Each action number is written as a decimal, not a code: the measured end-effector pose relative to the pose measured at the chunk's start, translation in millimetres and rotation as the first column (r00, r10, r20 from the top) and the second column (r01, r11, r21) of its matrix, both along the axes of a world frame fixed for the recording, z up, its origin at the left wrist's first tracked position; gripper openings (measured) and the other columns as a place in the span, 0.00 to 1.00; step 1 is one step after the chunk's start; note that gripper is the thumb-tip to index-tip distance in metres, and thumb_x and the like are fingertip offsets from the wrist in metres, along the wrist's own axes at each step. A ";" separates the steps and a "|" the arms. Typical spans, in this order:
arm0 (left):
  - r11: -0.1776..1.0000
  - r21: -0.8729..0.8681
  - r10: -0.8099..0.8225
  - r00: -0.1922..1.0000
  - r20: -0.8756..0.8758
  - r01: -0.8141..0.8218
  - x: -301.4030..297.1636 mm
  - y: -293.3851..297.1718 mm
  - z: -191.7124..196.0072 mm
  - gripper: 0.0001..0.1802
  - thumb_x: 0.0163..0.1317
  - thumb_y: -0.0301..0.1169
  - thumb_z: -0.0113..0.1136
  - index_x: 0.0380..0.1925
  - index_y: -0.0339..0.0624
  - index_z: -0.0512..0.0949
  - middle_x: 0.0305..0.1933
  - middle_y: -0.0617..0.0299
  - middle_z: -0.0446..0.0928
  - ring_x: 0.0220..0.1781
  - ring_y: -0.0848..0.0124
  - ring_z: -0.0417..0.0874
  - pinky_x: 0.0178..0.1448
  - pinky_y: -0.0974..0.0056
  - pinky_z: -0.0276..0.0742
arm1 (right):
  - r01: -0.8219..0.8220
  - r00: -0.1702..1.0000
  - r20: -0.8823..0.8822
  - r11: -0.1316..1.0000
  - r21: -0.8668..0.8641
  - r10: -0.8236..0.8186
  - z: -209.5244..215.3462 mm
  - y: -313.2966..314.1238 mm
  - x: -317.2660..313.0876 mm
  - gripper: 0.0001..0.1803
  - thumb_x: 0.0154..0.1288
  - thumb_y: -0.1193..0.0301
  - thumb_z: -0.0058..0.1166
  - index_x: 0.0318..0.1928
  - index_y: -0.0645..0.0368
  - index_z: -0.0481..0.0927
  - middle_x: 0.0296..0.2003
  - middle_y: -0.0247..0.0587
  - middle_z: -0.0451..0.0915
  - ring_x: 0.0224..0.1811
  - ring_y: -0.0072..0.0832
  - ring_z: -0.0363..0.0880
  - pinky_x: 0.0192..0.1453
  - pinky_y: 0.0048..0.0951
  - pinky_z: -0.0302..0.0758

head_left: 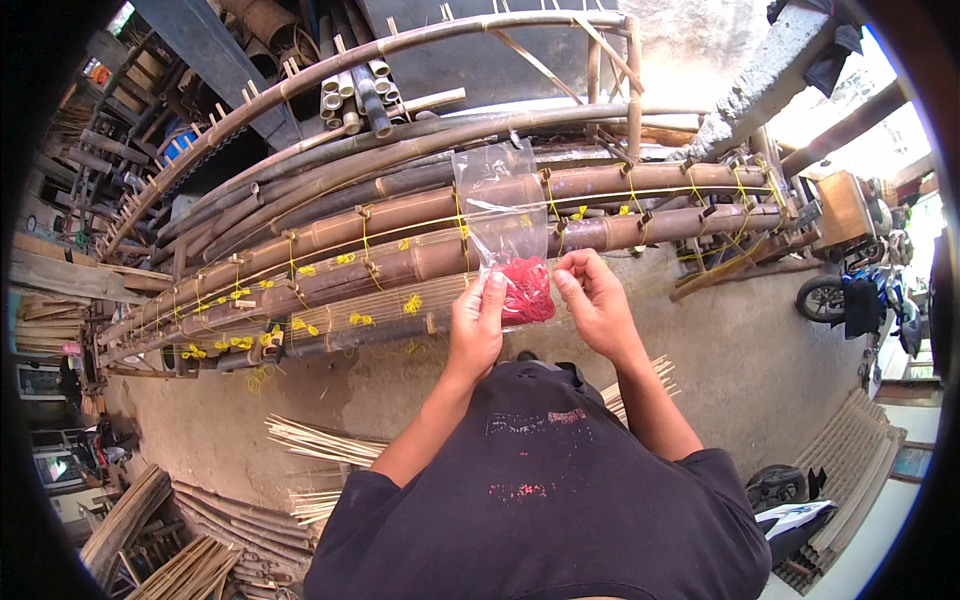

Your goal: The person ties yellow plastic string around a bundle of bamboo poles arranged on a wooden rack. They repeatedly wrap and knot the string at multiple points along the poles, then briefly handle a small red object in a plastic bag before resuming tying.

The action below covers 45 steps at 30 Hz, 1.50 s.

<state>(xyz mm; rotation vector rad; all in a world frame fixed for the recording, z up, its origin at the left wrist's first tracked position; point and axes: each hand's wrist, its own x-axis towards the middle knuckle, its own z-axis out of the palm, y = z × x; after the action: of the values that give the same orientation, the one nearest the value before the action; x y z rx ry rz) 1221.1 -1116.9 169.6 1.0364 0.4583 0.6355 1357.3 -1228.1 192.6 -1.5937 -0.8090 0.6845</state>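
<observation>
A clear plastic bag (pixel 500 200) stands up in front of me, with a bundle of thin red strands or bands (pixel 528 290) in its lower end. My left hand (pixel 478 318) grips the bag along its left side, thumb on the front. Close by on the right, my right hand (pixel 592 295) has thumb and forefinger pinched together. Whatever lies between those fingertips is too small to make out. Behind the bag runs a long frame of bamboo poles (pixel 400 265), strung with yellow cord (pixel 412 303) tied in several bunches.
Thin split bamboo sticks (pixel 320 440) lie on the concrete floor (pixel 740 350) at both sides of me. Further bamboo poles (pixel 360 95) are stacked beyond the frame. A motorbike (pixel 870 300) stands at the right, near corrugated sheets (pixel 850 470). Bundled poles (pixel 240 530) lie at lower left.
</observation>
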 end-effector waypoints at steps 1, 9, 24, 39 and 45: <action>1.000 0.009 0.014 1.000 -0.003 -0.014 0.3 -0.7 -1.0 0.21 0.78 0.41 0.45 0.49 0.32 0.78 0.41 0.62 0.83 0.41 0.78 0.83 0.48 0.69 0.79 | 0.014 0.999 -0.044 1.000 0.006 -0.014 0.8 -0.7 2.0 0.08 0.71 0.72 0.56 0.46 0.61 0.75 0.37 0.34 0.78 0.36 0.17 0.75 0.40 0.24 0.74; 0.995 0.045 -0.086 0.995 -0.043 0.088 -1.4 -3.0 -0.3 0.18 0.76 0.38 0.49 0.48 0.32 0.78 0.41 0.62 0.83 0.41 0.79 0.82 0.48 0.70 0.78 | -0.058 0.971 -0.223 0.993 0.107 0.081 0.5 1.2 4.6 0.10 0.73 0.74 0.50 0.52 0.64 0.73 0.39 0.32 0.79 0.42 0.16 0.75 0.47 0.23 0.73; 0.992 0.101 0.087 0.994 -0.066 -0.080 -1.1 7.0 1.3 0.07 0.69 0.28 0.60 0.42 0.35 0.79 0.37 0.64 0.82 0.38 0.80 0.80 0.45 0.72 0.76 | 0.029 0.866 0.492 0.992 0.124 -0.087 29.1 7.2 -10.2 0.09 0.61 0.77 0.64 0.41 0.63 0.80 0.34 0.39 0.79 0.31 0.25 0.80 0.35 0.24 0.76; 0.901 0.428 0.160 0.968 -0.195 -0.063 -7.0 -3.0 2.6 0.08 0.68 0.29 0.61 0.41 0.35 0.81 0.37 0.62 0.82 0.38 0.78 0.81 0.42 0.69 0.76 | -0.092 0.884 0.452 0.992 -0.085 0.120 28.8 17.5 -8.5 0.10 0.61 0.68 0.60 0.35 0.61 0.77 0.30 0.49 0.80 0.32 0.44 0.82 0.36 0.40 0.77; 0.717 0.693 0.270 0.946 -0.180 -0.073 -8.3 -7.9 23.0 0.07 0.68 0.27 0.60 0.40 0.34 0.80 0.32 0.60 0.80 0.33 0.78 0.78 0.37 0.68 0.74 | -0.054 0.829 0.553 0.996 -0.066 0.082 21.6 18.6 -13.6 0.09 0.60 0.69 0.59 0.36 0.59 0.74 0.29 0.48 0.79 0.31 0.48 0.80 0.34 0.45 0.76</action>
<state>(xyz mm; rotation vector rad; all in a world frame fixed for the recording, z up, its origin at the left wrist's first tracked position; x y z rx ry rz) 1212.7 -1124.8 192.6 1.8212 0.5829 0.8674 1343.7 -1209.5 214.2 -1.8440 -1.2881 0.2773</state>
